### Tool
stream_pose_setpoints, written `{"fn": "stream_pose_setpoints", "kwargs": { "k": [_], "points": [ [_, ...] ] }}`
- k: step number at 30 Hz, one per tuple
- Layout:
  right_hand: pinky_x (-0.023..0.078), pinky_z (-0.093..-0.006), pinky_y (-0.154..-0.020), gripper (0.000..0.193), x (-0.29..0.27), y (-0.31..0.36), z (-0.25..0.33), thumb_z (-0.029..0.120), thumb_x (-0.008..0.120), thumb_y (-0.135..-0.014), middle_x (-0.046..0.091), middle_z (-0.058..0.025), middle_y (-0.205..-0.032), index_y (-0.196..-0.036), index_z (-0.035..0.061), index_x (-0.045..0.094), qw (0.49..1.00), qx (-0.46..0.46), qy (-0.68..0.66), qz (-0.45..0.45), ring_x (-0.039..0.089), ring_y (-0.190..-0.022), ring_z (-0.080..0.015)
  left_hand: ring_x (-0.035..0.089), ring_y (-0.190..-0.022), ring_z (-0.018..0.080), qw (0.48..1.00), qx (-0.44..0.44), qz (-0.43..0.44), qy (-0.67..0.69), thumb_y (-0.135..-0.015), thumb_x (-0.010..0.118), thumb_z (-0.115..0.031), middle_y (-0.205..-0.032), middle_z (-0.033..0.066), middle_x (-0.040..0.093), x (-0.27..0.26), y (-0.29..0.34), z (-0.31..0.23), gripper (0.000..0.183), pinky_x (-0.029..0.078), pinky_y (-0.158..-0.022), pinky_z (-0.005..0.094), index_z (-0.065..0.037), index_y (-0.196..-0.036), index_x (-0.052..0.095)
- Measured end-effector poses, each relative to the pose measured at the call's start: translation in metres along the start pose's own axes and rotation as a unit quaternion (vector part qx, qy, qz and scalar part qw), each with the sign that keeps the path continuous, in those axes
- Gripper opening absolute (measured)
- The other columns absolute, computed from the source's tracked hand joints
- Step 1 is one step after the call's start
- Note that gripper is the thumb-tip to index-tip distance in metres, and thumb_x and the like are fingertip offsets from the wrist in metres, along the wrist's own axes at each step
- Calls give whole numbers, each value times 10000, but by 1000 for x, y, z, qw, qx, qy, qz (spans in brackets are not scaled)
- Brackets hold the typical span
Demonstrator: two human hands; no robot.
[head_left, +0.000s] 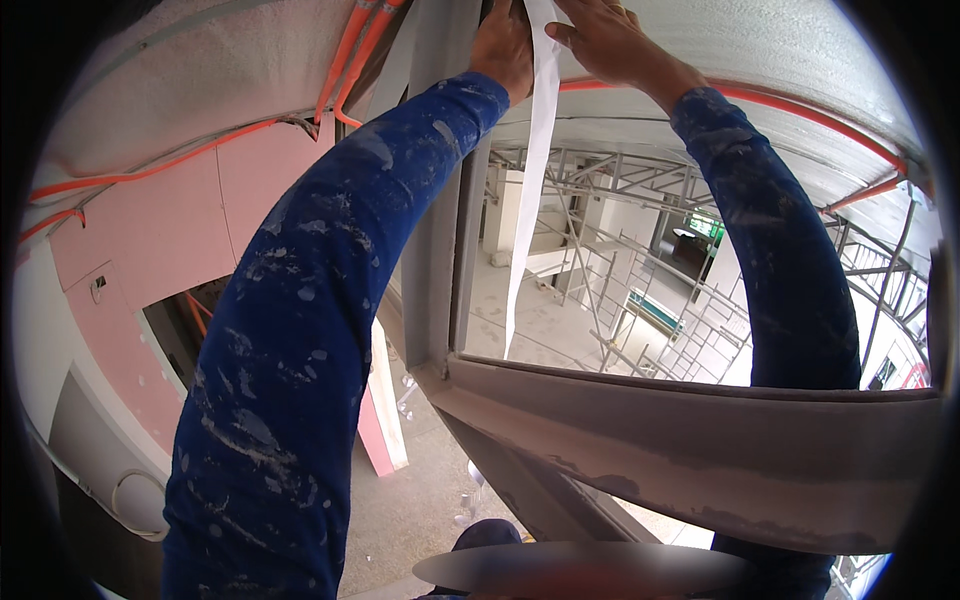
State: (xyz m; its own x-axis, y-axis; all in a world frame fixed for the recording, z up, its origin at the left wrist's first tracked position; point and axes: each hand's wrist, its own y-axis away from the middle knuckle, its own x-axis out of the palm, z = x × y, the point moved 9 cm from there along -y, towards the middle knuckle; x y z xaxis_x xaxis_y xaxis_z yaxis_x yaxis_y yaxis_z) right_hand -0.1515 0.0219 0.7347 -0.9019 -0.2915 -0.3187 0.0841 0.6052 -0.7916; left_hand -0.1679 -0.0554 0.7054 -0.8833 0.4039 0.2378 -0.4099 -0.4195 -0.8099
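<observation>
At the upper edge of the view, your left hand and right hand flank a white strip, close by the grey post. Your left fingers run out of sight, so I cannot tell whether they grip it; that hand probably steadies the upper part. Your right hand is spread, thumb apart from the fingers and next to the strip's edge, perhaps to control it from the other side; contact there is unclear.

Below your hands the strip hangs long and narrow in the opening, likely because its weight is taken only up high. Its lower tip shows just above the beam; I cannot tell whether it runs on behind. Your right sleeve passes behind that beam, your left sleeve before the post, seemingly so both sides are reachable.
</observation>
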Motion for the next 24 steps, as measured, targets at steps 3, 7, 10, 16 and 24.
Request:
{"fn": "stream_pose_setpoints", "kwargs": {
  "k": [3,7,10,16,24],
  "points": [
    [263,-570,-1227,680,0,3,-10,266,551,-1027,229,-258,-1659,-1555,-64,279,999,45,-8,21,220,-1531,-451,321,-1498,374,999,-15,-14,31,-954,490,-223,-1515,270,460,-4,-2,2,599,121,-1300,517,63,-1477,430],
    [267,-567,-1223,652,-16,14,0,234,542,-1032,249,-248,-1653,-1549,-72,290,1000,16,4,0,241,-1524,-442,384,-1454,383,999,-28,-17,8,-935,522,-173,-1468,263,504,-5,-2,2,576,155,-1293,525,66,-1455,452],
    [268,-560,-1224,628,-26,21,10,208,532,-1035,271,-247,-1644,-1542,-82,302,999,9,25,23,245,-1523,-437,432,-1412,391,993,-66,-35,94,-914,547,-129,-1422,257,536,-7,-1,8,548,184,-1284,533,66,-1423,484],
    [248,-537,-1242,604,-42,42,20,171,517,-1039,294,-242,-1639,-1534,-104,308,997,-17,39,67,247,-1527,-428,458,-1373,409,1000,8,-18,-7,-889,568,-116,-1358,252,570,-5,-6,-4,473,212,-1267,547,50,-1332,566],
    [369,-518,-1206,490,-66,74,50,164,582,-1037,381,-148,-1618,-1493,36,458,978,-114,167,-58,401,-1476,-362,462,-1351,422,999,40,-32,19,-863,597,-174,-1320,257,588,-25,-10,-12,492,231,-1240,570,39,-1307,589]
  ]
}}
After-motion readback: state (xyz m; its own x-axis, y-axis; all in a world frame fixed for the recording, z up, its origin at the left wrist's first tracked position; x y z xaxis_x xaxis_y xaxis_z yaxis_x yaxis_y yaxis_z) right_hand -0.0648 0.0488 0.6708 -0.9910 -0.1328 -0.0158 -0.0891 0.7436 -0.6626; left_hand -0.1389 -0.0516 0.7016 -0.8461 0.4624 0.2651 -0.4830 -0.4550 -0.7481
